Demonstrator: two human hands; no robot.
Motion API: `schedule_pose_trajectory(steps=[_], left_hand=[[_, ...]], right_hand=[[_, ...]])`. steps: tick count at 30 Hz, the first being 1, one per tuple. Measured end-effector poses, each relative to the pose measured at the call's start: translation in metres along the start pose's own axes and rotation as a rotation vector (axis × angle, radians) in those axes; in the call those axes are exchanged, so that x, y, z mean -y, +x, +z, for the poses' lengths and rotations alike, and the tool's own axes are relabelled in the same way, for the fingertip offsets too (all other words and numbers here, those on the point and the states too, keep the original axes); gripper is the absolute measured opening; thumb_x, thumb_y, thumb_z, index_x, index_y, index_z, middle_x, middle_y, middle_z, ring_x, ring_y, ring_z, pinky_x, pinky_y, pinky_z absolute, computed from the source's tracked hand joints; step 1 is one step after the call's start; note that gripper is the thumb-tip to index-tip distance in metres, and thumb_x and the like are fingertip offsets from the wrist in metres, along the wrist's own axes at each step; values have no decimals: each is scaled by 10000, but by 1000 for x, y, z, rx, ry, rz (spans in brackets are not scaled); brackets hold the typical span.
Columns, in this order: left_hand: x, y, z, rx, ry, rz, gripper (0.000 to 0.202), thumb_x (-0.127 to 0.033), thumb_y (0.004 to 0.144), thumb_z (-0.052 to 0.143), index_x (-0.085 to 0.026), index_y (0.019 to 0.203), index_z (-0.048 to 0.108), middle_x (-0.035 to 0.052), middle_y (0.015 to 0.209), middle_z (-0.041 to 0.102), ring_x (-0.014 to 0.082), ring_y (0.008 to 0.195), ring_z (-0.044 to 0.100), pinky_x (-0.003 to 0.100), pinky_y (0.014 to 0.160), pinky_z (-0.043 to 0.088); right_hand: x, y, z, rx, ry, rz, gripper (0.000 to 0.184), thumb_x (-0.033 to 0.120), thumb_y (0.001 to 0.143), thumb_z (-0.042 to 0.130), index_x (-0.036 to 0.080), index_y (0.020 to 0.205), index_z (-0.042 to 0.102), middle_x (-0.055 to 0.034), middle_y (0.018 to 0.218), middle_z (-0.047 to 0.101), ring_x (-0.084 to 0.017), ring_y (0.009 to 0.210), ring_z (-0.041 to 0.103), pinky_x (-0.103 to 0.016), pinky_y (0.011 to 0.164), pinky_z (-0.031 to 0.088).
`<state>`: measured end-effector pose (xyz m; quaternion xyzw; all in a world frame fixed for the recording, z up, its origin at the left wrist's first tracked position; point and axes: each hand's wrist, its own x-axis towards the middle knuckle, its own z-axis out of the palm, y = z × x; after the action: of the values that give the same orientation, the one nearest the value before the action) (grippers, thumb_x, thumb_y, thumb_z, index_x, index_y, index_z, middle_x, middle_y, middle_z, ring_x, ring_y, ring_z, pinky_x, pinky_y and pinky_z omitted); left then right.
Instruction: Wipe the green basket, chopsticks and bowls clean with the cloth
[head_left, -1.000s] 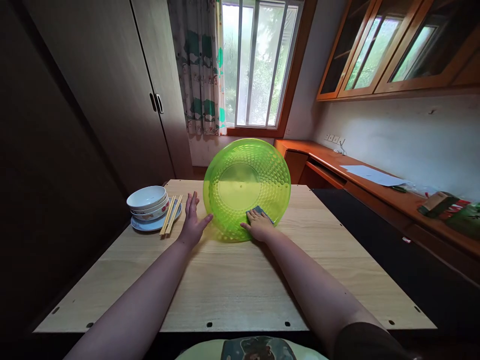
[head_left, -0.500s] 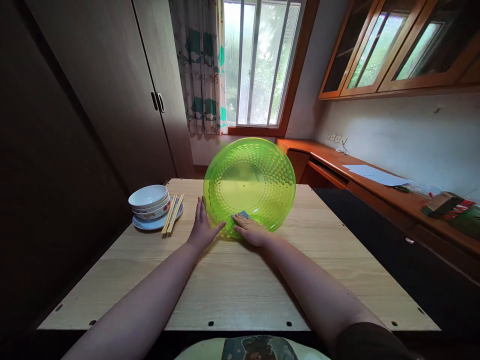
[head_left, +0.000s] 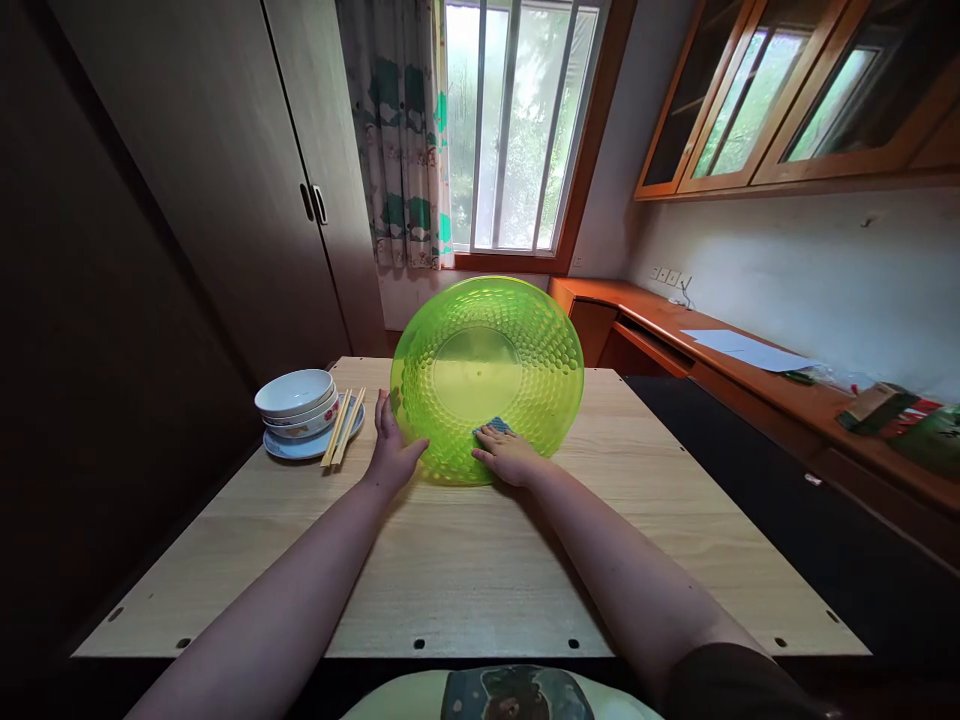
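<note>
A translucent green plastic basin (head_left: 478, 372) stands tipped on its edge on the wooden table, its inside facing me. My left hand (head_left: 393, 456) holds its lower left rim, thumb over the inner side and fingers along the outside. Against the lower inner wall, my right hand (head_left: 511, 458) presses a small blue-grey cloth (head_left: 493, 426). The fingers of that hand lie over the cloth, and only its upper edge shows past them.
Stacked white bowls (head_left: 295, 394) sit on a blue-rimmed plate (head_left: 281, 446) at the table's left, with wooden chopsticks (head_left: 344, 428) resting across the plate's right side. To the right runs an orange-brown desk (head_left: 600, 292) bearing papers (head_left: 750, 348) and a green-red package (head_left: 900, 415).
The basin has shifted a little to the left, with my left hand still on its rim. My right hand and the cloth have slid slightly right across the basin's inner wall.
</note>
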<state>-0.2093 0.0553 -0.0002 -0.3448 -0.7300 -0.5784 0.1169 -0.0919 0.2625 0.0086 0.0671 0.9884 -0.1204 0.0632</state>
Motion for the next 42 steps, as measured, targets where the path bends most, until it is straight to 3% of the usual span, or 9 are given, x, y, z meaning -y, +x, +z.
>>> schedule_pose_trajectory(steps=[5,9,14,20,25,29,35,42], left_hand=[[-3,1,0,-24,-4,7,1016,-131,670,680,-280,1488,96,100,1577,33,292,1455,25,471,1182,86],[-7,3,0,-29,8,66,925,-222,730,680,-298,1474,136,112,1569,61,297,1446,107,488,1163,164],[-5,-2,6,72,12,90,981,-382,751,688,-310,1482,37,160,1564,45,325,1377,298,542,1102,272],[7,-14,25,222,109,23,1024,-450,700,722,-266,1490,97,155,1560,103,326,1437,139,525,1144,196],[11,-14,28,153,67,-24,1002,-416,681,734,-305,1480,138,117,1528,217,300,1433,171,516,1156,186],[7,-13,25,75,56,14,1012,-372,690,734,-260,1483,116,140,1535,181,304,1436,156,504,1163,170],[13,-14,21,74,-77,58,1012,-271,726,699,-251,1488,33,150,1536,182,294,1430,183,504,1160,175],[23,-2,4,0,-125,57,1026,-151,669,687,-261,1494,87,108,1558,148,300,1444,112,498,1176,94]], right_hand=[[-9,1,-2,-43,-76,75,739,598,935,164,103,1472,281,-122,1534,252,-222,1437,183,-408,1164,108],[-10,1,-1,-25,-68,84,751,605,936,138,100,1477,262,-127,1541,231,-221,1440,173,-407,1161,116],[-9,3,0,-6,37,92,728,589,946,141,111,1488,229,-119,1552,199,-217,1442,160,-385,1158,133],[-4,3,3,-39,184,-17,676,546,961,155,137,1495,215,-81,1556,188,-191,1442,160,-344,1164,149],[6,0,6,-45,199,-70,694,560,955,172,127,1496,206,-89,1558,187,-203,1443,154,-348,1169,130],[11,-1,8,-39,214,-109,680,556,957,183,146,1499,198,-77,1560,185,-191,1443,153,-342,1170,126],[16,-1,10,-22,214,-175,689,562,953,178,143,1499,193,-73,1561,178,-183,1443,152,-335,1166,142],[17,-6,4,16,108,-118,690,560,948,179,140,1494,222,-88,1553,197,-212,1436,187,-368,1161,146]])
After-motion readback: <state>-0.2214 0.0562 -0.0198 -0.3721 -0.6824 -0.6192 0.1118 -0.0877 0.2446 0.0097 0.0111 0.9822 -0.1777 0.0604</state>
